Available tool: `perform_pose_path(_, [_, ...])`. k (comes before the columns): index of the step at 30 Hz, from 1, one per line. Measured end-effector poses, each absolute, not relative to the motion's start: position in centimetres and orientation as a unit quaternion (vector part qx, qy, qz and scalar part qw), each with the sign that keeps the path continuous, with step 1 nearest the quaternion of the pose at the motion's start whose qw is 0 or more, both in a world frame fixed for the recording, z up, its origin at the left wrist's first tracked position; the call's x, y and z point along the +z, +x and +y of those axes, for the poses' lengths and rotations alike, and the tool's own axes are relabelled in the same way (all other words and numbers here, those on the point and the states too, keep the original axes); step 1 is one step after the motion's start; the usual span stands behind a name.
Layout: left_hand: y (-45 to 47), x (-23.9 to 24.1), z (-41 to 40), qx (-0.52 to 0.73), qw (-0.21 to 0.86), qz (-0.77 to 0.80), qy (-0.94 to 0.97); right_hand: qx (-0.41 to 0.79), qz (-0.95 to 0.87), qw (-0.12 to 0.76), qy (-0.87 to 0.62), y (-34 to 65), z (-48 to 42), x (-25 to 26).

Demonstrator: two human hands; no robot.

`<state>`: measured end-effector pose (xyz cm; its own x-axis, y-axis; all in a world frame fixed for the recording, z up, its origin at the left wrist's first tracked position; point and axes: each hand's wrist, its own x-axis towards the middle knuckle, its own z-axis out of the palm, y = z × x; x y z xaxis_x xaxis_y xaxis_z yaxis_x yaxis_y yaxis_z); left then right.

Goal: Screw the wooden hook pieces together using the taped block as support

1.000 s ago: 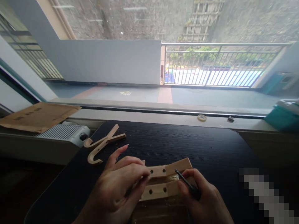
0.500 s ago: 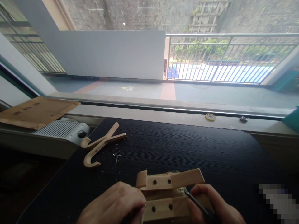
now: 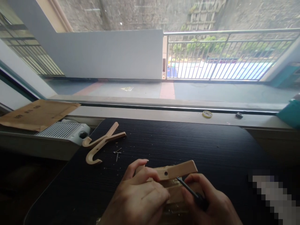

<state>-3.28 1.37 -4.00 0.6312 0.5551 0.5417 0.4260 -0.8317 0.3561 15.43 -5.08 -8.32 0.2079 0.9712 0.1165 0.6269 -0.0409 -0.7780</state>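
Observation:
In the lower middle, a pale wooden hook (image 3: 185, 169) with a dark screw hole lies across a base that looks wrapped in clear plastic. My left hand (image 3: 142, 193) curls over its left end, fingers closed around it and covering much of it. A second wooden piece (image 3: 174, 194) sits just below, partly hidden by both hands. My right hand (image 3: 211, 197) grips a screwdriver (image 3: 188, 189) by its dark handle, the shaft pointing up and left beneath the upper hook. The tip is close to that hook; contact is unclear.
Two loose wooden hooks (image 3: 103, 143) lie crossed on the black table (image 3: 182, 140), with several screws (image 3: 117, 152) beside them. A tape roll (image 3: 207, 114) and a small dark object (image 3: 239, 115) rest on the windowsill. A brown envelope (image 3: 39, 114) lies over a white heater (image 3: 67, 129).
My left hand has moved right and up onto the upper hook, covering its left end and one hole. The hook and the screwdriver have shifted slightly up and left in view.

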Motion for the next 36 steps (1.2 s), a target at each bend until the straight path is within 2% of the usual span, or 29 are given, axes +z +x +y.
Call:
perform_pose_path(11, [-2.0,-4.0,0.5,0.277,0.113,0.287,0.910,0.258,-0.599,0.328,-0.683,15.5,-4.9,-5.9])
perform_pose_path(27, [-1.8,-2.8,0.3,0.177,0.172,0.342,0.907,0.248,-0.577,0.289,-0.723,14.9,-5.3,-4.9])
perform_pose_path(32, [-1.9,-2.9,0.3,0.165,0.173,0.351,0.905,0.251,-0.569,0.278,-0.732,15.5,-7.1,-3.0])
perform_pose_path(36, [-2.0,-2.9,0.3,0.152,0.177,0.351,0.907,0.225,-0.604,0.234,-0.728,17.9,-9.0,-0.4])
